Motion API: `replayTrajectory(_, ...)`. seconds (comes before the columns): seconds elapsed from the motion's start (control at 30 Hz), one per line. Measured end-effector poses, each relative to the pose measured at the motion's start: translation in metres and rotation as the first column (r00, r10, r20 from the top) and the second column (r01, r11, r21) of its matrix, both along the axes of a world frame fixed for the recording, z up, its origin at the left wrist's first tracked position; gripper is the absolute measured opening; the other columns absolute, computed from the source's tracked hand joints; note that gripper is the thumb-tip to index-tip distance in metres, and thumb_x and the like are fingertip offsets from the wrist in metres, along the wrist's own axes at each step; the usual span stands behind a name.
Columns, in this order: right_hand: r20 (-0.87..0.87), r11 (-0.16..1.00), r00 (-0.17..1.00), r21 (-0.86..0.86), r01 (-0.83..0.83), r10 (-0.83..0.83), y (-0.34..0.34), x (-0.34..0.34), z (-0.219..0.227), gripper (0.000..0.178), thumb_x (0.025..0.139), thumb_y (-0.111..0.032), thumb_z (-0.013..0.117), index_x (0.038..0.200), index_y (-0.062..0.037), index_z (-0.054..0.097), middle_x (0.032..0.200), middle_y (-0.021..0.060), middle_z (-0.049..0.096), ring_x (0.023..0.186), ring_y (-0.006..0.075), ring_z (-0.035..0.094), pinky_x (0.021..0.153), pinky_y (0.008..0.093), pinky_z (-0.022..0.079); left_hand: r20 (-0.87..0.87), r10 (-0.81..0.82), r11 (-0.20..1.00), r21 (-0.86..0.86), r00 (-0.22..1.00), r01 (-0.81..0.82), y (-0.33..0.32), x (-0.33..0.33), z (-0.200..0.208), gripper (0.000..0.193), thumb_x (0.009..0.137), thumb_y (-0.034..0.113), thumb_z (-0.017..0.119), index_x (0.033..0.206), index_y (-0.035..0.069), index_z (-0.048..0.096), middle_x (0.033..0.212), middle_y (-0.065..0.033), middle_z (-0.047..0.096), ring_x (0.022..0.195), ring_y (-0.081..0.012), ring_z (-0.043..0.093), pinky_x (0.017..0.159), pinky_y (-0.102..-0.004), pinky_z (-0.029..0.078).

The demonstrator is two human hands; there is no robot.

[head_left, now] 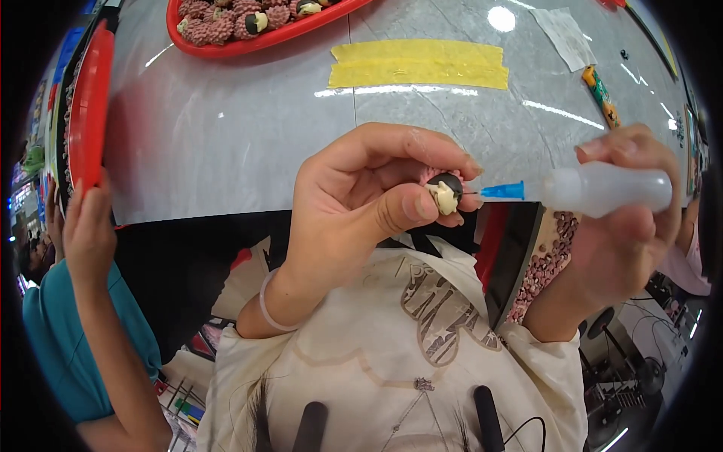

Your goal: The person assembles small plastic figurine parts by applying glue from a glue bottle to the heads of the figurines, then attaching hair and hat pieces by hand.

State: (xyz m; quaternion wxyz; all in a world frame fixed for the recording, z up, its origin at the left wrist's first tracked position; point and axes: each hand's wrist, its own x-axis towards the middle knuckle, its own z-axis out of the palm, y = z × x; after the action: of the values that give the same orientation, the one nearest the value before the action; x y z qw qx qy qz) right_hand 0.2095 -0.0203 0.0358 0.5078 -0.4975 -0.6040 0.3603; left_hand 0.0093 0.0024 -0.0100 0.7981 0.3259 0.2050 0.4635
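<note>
Between the thumb and fingers of my left hand (339, 196) is a small figurine piece (444, 190), with a pink bumpy back, a dark cap-like part and a cream part. My right hand (633, 203) is wrapped round a translucent white squeeze bottle (614, 188). The bottle lies sideways, and its blue needle tip (503, 190) points left. The thin needle reaches the figurine piece's right edge; whether it touches is too small to tell. Both hands are just off the table's near edge.
A red tray (260, 45) of similar pink pieces stands on the grey table (241, 135). Yellow tape (418, 64), a white tissue (565, 38) and a green-orange tube (600, 96) lie beyond my hands. At left, another person's hand (90, 226) holds a red tray (90, 105). Many small pinkish pieces (546, 264) lie below right.
</note>
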Motion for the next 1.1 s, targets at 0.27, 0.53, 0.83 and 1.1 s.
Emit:
replayTrajectory(0.27,0.306,0.950,0.935,0.194,-0.245,0.179,0.000,0.016,0.019,0.042,0.072,-0.028,0.056,0.094,0.0053,0.045,0.079,0.0190,0.051,0.059,0.0143,0.038,0.050,0.0246,0.028,-0.155,0.072,0.997,-0.011,0.985,-0.074,-0.002,0.006,0.001,0.036,0.069,0.029,0.062,0.089,0.002,0.048,0.085,-0.0122,0.050,0.067,-0.0151,0.052,0.052,-0.0181,0.043)
replayTrajectory(0.53,-0.019,0.995,0.999,0.091,0.039,-0.037,-0.014,0.025,0.006,0.040,0.073,-0.025,0.055,0.096,0.0049,0.042,0.087,0.0205,0.050,0.067,0.0190,0.044,0.065,0.0289,0.033,0.037,0.025,0.999,0.042,0.999,-0.027,0.000,0.000,-0.007,0.026,0.074,0.010,0.056,0.093,-0.006,0.047,0.092,-0.0168,0.052,0.078,-0.0188,0.056,0.066,-0.0249,0.047)
replayTrajectory(0.83,-0.110,0.966,0.963,0.058,0.253,-0.245,0.011,0.016,-0.031,0.025,0.072,-0.001,0.051,0.094,0.0009,0.039,0.093,0.0221,0.050,0.090,0.0269,0.050,0.077,0.0303,0.038,0.073,0.012,1.000,0.011,0.997,-0.012,0.002,0.007,-0.004,0.026,0.075,0.012,0.056,0.093,-0.005,0.046,0.091,-0.0176,0.052,0.077,-0.0204,0.056,0.065,-0.0250,0.048)
replayTrajectory(1.1,0.310,0.983,0.935,0.001,0.182,-0.174,0.037,0.021,-0.040,0.032,0.064,0.005,0.058,0.092,-0.0007,0.045,0.085,0.0082,0.053,0.079,0.0138,0.051,0.074,0.0239,0.039,-0.074,0.078,0.994,-0.066,0.994,-0.083,0.003,0.008,0.000,0.027,0.073,0.016,0.059,0.088,-0.003,0.048,0.085,-0.0150,0.050,0.074,-0.0213,0.055,0.059,-0.0250,0.048)
